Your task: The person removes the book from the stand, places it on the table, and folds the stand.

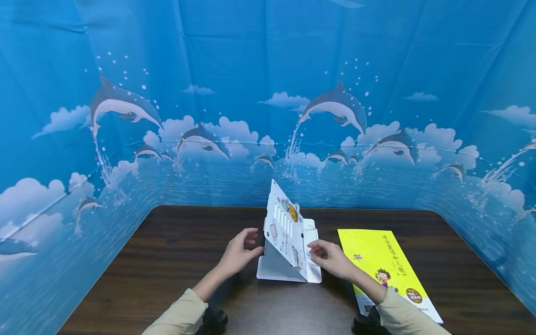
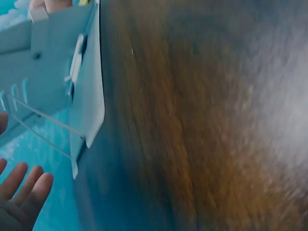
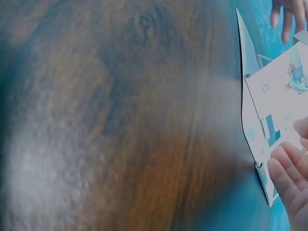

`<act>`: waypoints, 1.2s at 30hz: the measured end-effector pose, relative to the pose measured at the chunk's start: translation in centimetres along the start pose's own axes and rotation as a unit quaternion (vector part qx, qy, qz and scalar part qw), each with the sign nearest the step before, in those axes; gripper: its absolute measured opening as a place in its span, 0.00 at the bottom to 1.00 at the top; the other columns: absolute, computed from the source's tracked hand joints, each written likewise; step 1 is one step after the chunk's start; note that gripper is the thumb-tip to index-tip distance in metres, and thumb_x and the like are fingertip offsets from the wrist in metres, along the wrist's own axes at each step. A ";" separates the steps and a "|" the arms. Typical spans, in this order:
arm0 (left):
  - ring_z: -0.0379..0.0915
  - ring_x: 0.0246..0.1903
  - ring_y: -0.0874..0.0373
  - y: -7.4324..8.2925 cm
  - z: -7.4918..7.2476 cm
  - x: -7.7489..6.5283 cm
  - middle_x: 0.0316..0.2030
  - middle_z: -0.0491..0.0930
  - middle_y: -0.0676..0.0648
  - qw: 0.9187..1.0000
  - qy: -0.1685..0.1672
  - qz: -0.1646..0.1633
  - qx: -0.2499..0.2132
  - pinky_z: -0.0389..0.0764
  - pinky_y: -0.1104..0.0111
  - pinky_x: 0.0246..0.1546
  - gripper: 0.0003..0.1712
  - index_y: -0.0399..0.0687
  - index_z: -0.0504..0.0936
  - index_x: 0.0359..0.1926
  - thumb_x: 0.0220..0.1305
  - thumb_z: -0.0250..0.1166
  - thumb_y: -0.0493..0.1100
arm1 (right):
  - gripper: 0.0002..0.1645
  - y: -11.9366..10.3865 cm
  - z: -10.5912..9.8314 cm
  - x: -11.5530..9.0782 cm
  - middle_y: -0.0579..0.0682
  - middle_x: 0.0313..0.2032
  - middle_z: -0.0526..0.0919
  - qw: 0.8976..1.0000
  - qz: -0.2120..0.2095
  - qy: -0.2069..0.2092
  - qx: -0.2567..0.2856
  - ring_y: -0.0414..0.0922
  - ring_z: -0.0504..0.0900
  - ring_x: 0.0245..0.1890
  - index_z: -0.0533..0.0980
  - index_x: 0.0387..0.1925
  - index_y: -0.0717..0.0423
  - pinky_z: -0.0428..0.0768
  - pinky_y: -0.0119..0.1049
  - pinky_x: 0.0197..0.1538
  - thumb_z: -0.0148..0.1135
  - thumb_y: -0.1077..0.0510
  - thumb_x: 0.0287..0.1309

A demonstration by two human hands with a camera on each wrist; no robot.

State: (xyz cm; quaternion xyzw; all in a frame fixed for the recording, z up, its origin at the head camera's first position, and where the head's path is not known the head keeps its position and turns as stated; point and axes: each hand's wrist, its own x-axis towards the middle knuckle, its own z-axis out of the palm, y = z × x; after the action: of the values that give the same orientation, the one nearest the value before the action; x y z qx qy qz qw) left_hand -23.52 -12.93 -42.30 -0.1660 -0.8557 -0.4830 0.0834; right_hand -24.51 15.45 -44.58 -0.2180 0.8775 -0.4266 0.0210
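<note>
A white folding book stand stands on the table with its printed panel tilted up and facing right. The panel carries cartoon planets and lettering. My left hand is beside the stand's left side, its fingers relaxed and apart from each other. In the left wrist view the fingers are beside the stand's back and wire support, holding nothing. My right hand is at the right side, fingers loosely bent. In the right wrist view a gap shows between thumb and fingers; whether they touch the stand is unclear.
A yellow book with a cartoon child on its cover lies flat to the right, partly under my right forearm. The dark wooden table extends to a blue dolphin-print curtain behind and at both sides.
</note>
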 end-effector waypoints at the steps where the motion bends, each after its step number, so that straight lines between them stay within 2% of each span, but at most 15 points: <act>1: 0.73 0.44 0.43 -0.2 0.0 0.1 0.47 0.74 0.35 1.000 -0.011 0.000 0.008 0.79 0.61 0.38 0.25 0.36 0.70 0.53 0.54 0.65 0.36 | 0.19 -0.1 0.1 0.0 0.49 0.38 0.80 1.000 0.001 0.005 0.003 0.42 0.77 0.35 0.74 0.48 0.60 0.78 0.34 0.41 0.62 0.61 0.52; 6: 0.74 0.44 0.43 -1.2 0.2 0.7 0.47 0.75 0.35 0.996 -0.060 0.011 0.061 0.77 0.56 0.42 0.26 0.33 0.69 0.53 0.53 0.65 0.37 | 0.22 -0.5 0.6 0.2 0.52 0.39 0.80 0.999 0.000 0.028 0.030 0.45 0.78 0.37 0.73 0.49 0.62 0.79 0.39 0.42 0.64 0.60 0.51; 9: 0.74 0.43 0.44 -1.5 0.5 1.1 0.45 0.75 0.36 0.993 -0.082 0.019 0.077 0.75 0.54 0.43 0.25 0.32 0.70 0.52 0.53 0.65 0.36 | 0.24 -1.0 0.8 0.2 0.53 0.40 0.79 0.998 0.000 0.043 0.044 0.46 0.78 0.38 0.72 0.49 0.63 0.79 0.42 0.43 0.64 0.59 0.51; 18: 0.76 0.38 0.49 -2.0 1.1 1.9 0.41 0.78 0.37 0.991 -0.122 0.016 0.062 0.78 0.61 0.39 0.19 0.31 0.73 0.47 0.52 0.63 0.31 | 0.30 -2.7 1.7 0.0 0.51 0.47 0.75 0.994 0.036 0.068 0.083 0.47 0.75 0.46 0.67 0.57 0.57 0.75 0.43 0.49 0.62 0.53 0.53; 21: 0.76 0.35 0.52 -2.2 1.2 2.0 0.38 0.79 0.40 0.990 -0.129 0.001 0.055 0.78 0.65 0.37 0.14 0.32 0.76 0.42 0.52 0.63 0.30 | 0.32 -3.6 2.5 -0.1 0.52 0.52 0.73 0.990 0.038 0.078 0.107 0.49 0.72 0.50 0.64 0.60 0.56 0.72 0.47 0.53 0.60 0.53 0.55; 25: 0.75 0.31 0.57 -2.5 1.3 2.2 0.35 0.80 0.42 0.990 -0.130 -0.031 0.035 0.77 0.69 0.32 0.11 0.34 0.80 0.38 0.50 0.63 0.28 | 0.34 -5.0 3.7 -0.2 0.55 0.58 0.67 0.987 0.016 0.089 0.135 0.52 0.67 0.56 0.60 0.63 0.55 0.67 0.53 0.57 0.59 0.52 0.56; 29: 0.73 0.29 0.59 -2.5 1.4 2.1 0.33 0.81 0.43 0.990 -0.131 -0.056 0.020 0.76 0.69 0.30 0.10 0.34 0.81 0.36 0.51 0.62 0.27 | 0.37 -6.0 4.8 -0.1 0.54 0.60 0.62 0.989 -0.001 0.100 0.109 0.52 0.63 0.57 0.57 0.64 0.51 0.66 0.53 0.57 0.58 0.46 0.56; 32: 0.73 0.30 0.58 -2.4 1.5 2.1 0.33 0.81 0.43 0.989 -0.134 -0.055 0.023 0.77 0.68 0.31 0.09 0.35 0.82 0.36 0.52 0.61 0.27 | 0.38 -6.4 5.6 0.1 0.52 0.60 0.61 0.991 -0.004 0.118 0.071 0.50 0.63 0.55 0.57 0.64 0.48 0.67 0.50 0.54 0.57 0.42 0.56; 36: 0.74 0.32 0.57 -2.5 1.5 2.1 0.33 0.81 0.44 0.989 -0.136 -0.049 0.029 0.78 0.66 0.33 0.09 0.36 0.82 0.36 0.54 0.59 0.27 | 0.35 -6.7 6.3 0.3 0.52 0.60 0.62 0.989 -0.021 0.143 0.035 0.49 0.64 0.53 0.59 0.64 0.47 0.67 0.48 0.51 0.56 0.45 0.57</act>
State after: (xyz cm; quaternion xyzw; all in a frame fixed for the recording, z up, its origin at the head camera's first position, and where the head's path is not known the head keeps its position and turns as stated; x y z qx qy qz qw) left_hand -26.37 -12.40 -44.45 -0.1854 -0.8800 -0.4342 -0.0528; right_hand -20.94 7.07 -43.44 -0.1727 0.8511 -0.4843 -0.1061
